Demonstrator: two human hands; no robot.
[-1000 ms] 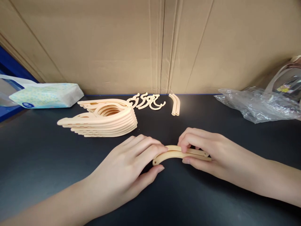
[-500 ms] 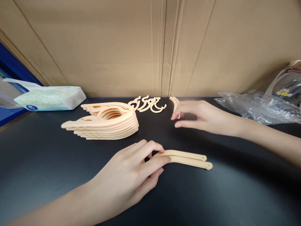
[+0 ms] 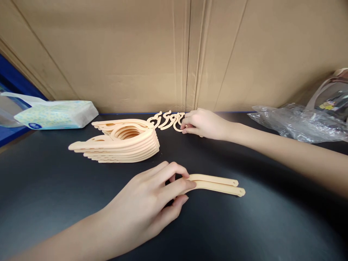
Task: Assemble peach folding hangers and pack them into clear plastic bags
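My left hand [image 3: 160,195] has its fingers bent over the left ends of two pale peach plastic hanger arms [image 3: 217,186], which lie side by side with small holes at their free right ends. Farther back, my right hand [image 3: 203,123] is at a row of loose hanger hooks [image 3: 164,121]. Its thumb and fingertips close on the rightmost hook [image 3: 176,127], partly covering it. To the left stands a neat stack of folded hangers [image 3: 127,145] in the same colour.
On the dark table [image 3: 258,228], a pack of tissues [image 3: 57,114] lies at the back left. Crumpled clear plastic [image 3: 296,121] and a transparent bag [image 3: 334,96] sit at the right. A cardboard wall [image 3: 136,54] closes off the back.
My right hand has moved left to the hooks, and its thumb and fingers have come together. It now covers the curved pieces beside them. My left hand stays on the two hanger arms.
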